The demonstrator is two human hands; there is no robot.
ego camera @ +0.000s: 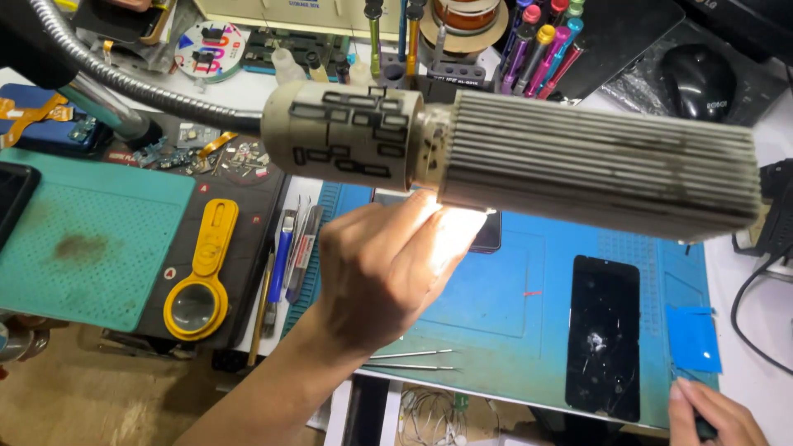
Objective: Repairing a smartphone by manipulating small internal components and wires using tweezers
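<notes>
While the lamp (529, 157) floods the middle of the view with light, the left hand (388, 264) comes up from below and meets it right under the ribbed metal head, fingers curled up against its lit underside — whether they actually clamp the lamp or only touch it, I cannot tell from here. The lamp hangs on a bendy metal neck (140, 87) that sweeps in from the top left, its pale barrel joining the finned head above the blue mat (504, 306). Down in the bottom right corner the right hand (714, 417) sits at the worktop edge, fingers closed around a dark slim tool (702, 425) whose kind I cannot make out, just beside a strip of blue tape (692, 339). Near it, on the mat, lies a black phone screen (605, 337) — cracked, face up, apart from both hands. A second dark phone (486, 233) peeks out behind the left hand, mostly hidden. Two thin tweezers (413, 360) lie at the mat's near edge. Over to the left there is a yellow magnifier (201, 277) on a dark pad, next to a green mat (91, 239), and a rack of coloured screwdrivers (541, 45) stands at the back.
</notes>
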